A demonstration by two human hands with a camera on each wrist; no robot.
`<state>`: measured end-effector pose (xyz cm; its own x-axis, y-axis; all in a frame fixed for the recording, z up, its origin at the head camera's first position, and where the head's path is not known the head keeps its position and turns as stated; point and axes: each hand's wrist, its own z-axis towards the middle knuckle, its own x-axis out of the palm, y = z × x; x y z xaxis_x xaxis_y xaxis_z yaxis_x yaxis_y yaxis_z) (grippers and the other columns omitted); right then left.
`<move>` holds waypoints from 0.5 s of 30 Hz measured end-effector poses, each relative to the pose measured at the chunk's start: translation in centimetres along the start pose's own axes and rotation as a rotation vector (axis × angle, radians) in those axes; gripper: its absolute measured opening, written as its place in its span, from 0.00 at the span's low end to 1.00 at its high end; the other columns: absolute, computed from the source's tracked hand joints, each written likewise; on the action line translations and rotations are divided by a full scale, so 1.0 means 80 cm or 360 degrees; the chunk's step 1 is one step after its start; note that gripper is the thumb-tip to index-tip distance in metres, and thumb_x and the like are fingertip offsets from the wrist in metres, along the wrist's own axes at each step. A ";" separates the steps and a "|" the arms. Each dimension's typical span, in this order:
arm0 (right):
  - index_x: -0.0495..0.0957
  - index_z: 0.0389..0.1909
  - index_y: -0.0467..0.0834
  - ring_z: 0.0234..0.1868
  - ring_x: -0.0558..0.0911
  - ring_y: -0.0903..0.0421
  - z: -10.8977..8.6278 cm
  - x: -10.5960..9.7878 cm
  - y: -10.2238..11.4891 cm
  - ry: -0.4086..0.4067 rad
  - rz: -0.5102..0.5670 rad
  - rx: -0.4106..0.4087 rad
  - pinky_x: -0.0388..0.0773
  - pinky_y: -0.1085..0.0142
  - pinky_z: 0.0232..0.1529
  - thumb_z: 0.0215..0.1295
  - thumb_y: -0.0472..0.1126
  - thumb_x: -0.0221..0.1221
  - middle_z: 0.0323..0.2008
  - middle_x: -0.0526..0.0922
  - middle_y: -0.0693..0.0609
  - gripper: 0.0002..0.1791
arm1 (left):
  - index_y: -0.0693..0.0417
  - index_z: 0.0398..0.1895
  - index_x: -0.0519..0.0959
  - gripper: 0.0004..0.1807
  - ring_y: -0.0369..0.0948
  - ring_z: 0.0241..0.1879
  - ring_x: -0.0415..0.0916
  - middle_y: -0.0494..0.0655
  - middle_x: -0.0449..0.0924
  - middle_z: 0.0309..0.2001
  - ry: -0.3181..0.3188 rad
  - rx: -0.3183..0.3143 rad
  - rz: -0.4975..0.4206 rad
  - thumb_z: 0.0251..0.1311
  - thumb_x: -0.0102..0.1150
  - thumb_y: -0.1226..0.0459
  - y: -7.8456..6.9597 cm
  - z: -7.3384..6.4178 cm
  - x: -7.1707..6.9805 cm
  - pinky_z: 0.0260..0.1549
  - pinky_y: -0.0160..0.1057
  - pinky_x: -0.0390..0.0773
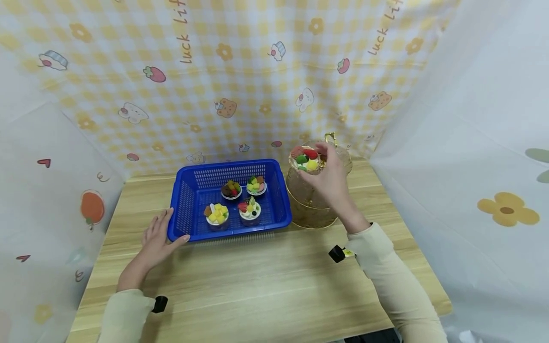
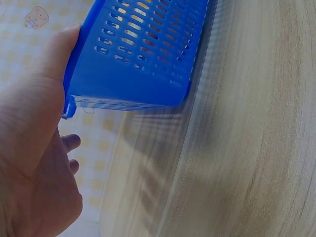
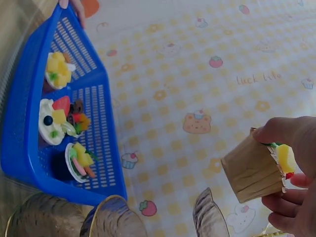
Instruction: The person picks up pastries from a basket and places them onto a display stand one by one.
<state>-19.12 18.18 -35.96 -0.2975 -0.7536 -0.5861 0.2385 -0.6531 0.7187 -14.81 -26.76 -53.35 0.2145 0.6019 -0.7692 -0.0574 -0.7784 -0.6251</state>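
Observation:
My right hand pinches a fruit-topped toy cupcake between thumb and fingers. In the right wrist view, its tan pleated paper cup is tilted, with the topping toward the palm. The cupcake is held over a clear tiered stand with gold rims and a gold handle, which the hand partly hides. My left hand rests at the near left corner of a blue plastic basket, thumb on the rim and fingers along the left side. Several toy cupcakes stand upright inside the basket.
The basket and the stand are side by side on a wooden table. Behind them hangs a yellow checked cloth, and white printed cloth closes off the right side. Something dark shows past the table's front edge.

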 end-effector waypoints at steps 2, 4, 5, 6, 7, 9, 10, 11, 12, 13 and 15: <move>0.66 0.62 0.35 0.56 0.80 0.41 -0.001 0.000 -0.002 -0.0082 0.0003 0.0024 0.77 0.52 0.60 0.48 0.38 0.76 0.58 0.78 0.37 0.41 | 0.46 0.80 0.31 0.56 0.70 0.76 0.24 0.65 0.29 0.79 -0.0007 0.0004 -0.0001 0.63 0.57 0.41 0.001 0.000 -0.001 0.64 0.77 0.29; 0.67 0.61 0.35 0.55 0.80 0.42 -0.003 0.000 -0.004 -0.0166 -0.0005 0.0057 0.77 0.53 0.59 0.47 0.39 0.76 0.56 0.78 0.37 0.41 | 0.46 0.80 0.31 0.56 0.70 0.76 0.24 0.65 0.29 0.80 -0.0007 0.0007 -0.0006 0.63 0.57 0.41 0.002 0.000 -0.002 0.64 0.77 0.29; 0.67 0.60 0.35 0.55 0.80 0.42 -0.004 0.000 -0.006 -0.0211 -0.0010 0.0080 0.77 0.53 0.59 0.47 0.40 0.76 0.55 0.78 0.37 0.40 | 0.46 0.80 0.31 0.56 0.70 0.76 0.24 0.65 0.28 0.80 -0.0005 0.0009 -0.0011 0.63 0.57 0.41 0.002 0.000 -0.002 0.64 0.77 0.28; 0.67 0.58 0.36 0.55 0.80 0.42 -0.005 0.001 -0.007 -0.0258 -0.0009 0.0104 0.77 0.53 0.58 0.46 0.40 0.77 0.54 0.78 0.38 0.40 | 0.46 0.80 0.31 0.56 0.70 0.76 0.24 0.64 0.28 0.80 -0.0002 0.0008 -0.0014 0.63 0.57 0.41 0.001 0.000 -0.002 0.64 0.77 0.28; 0.67 0.57 0.36 0.54 0.80 0.43 -0.006 0.002 -0.009 -0.0305 -0.0001 0.0124 0.77 0.53 0.58 0.46 0.41 0.77 0.52 0.78 0.38 0.39 | 0.46 0.80 0.31 0.56 0.70 0.76 0.24 0.64 0.28 0.80 -0.0003 0.0009 -0.0015 0.63 0.58 0.41 0.001 -0.001 -0.002 0.64 0.77 0.28; 0.67 0.54 0.36 0.52 0.80 0.43 -0.009 0.004 -0.012 -0.0394 0.0018 0.0161 0.77 0.53 0.56 0.45 0.41 0.77 0.49 0.78 0.39 0.38 | 0.46 0.80 0.31 0.56 0.70 0.76 0.24 0.64 0.28 0.80 -0.0002 0.0005 -0.0016 0.63 0.58 0.41 0.001 -0.001 -0.001 0.64 0.77 0.29; 0.67 0.53 0.36 0.52 0.80 0.43 -0.010 0.006 -0.014 -0.0438 0.0035 0.0174 0.77 0.53 0.56 0.45 0.41 0.77 0.48 0.78 0.39 0.38 | 0.46 0.80 0.31 0.57 0.70 0.76 0.24 0.64 0.28 0.80 0.0000 0.0001 -0.0013 0.63 0.58 0.41 0.000 -0.001 -0.001 0.64 0.77 0.29; 0.67 0.52 0.36 0.50 0.80 0.44 -0.011 0.008 -0.016 -0.0479 0.0051 0.0184 0.76 0.53 0.55 0.45 0.41 0.77 0.47 0.78 0.39 0.37 | 0.46 0.80 0.31 0.57 0.69 0.76 0.24 0.64 0.29 0.80 -0.0002 -0.0003 -0.0010 0.63 0.58 0.41 0.000 -0.001 -0.001 0.64 0.77 0.29; 0.67 0.51 0.36 0.49 0.79 0.44 -0.011 0.010 -0.018 -0.0512 0.0061 0.0189 0.76 0.54 0.54 0.45 0.41 0.77 0.46 0.78 0.40 0.37 | 0.46 0.80 0.31 0.57 0.69 0.76 0.24 0.63 0.28 0.80 -0.0001 -0.0008 -0.0004 0.63 0.57 0.41 0.000 -0.001 -0.001 0.64 0.77 0.29; 0.67 0.50 0.36 0.48 0.79 0.44 -0.012 0.012 -0.021 -0.0542 0.0062 0.0194 0.76 0.54 0.53 0.44 0.42 0.78 0.46 0.78 0.40 0.36 | 0.46 0.80 0.31 0.57 0.69 0.76 0.24 0.63 0.28 0.80 -0.0002 -0.0011 -0.0002 0.63 0.57 0.41 0.000 -0.001 0.000 0.64 0.77 0.29; 0.67 0.49 0.36 0.47 0.78 0.45 -0.012 0.017 -0.025 -0.0588 0.0062 0.0212 0.76 0.55 0.51 0.44 0.43 0.78 0.44 0.77 0.41 0.36 | 0.45 0.80 0.31 0.57 0.69 0.76 0.24 0.63 0.28 0.80 0.0002 -0.0016 -0.0005 0.63 0.57 0.40 0.001 0.000 0.000 0.64 0.77 0.29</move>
<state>-19.08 18.38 -38.53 -0.6093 -0.6843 -0.4006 0.1412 -0.5908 0.7944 -14.80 -26.82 -53.40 0.2157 0.6042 -0.7671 -0.0471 -0.7782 -0.6262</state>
